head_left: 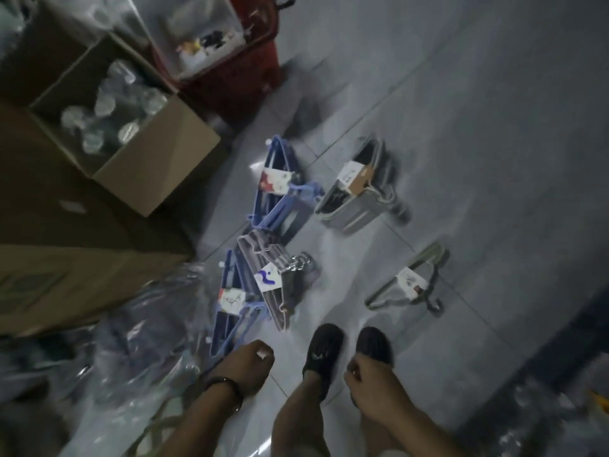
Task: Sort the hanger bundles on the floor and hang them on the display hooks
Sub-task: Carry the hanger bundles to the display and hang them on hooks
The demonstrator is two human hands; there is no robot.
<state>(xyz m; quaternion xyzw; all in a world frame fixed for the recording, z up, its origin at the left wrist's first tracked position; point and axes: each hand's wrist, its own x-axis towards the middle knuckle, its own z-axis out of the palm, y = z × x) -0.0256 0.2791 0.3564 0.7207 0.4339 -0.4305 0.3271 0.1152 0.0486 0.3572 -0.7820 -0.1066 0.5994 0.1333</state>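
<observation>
Curled low in frame, right hand seemingly empty, left hand too blurred to tell; beyond box upper left and basket at top, bundles lying on floor mid-frame, sorting likely unfinished, next needing a bend to grasp one.

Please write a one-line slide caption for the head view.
Person stands over five hanger bundles on the floor, left hand and right hand hanging, beside cardboard boxes and a red basket.
</observation>
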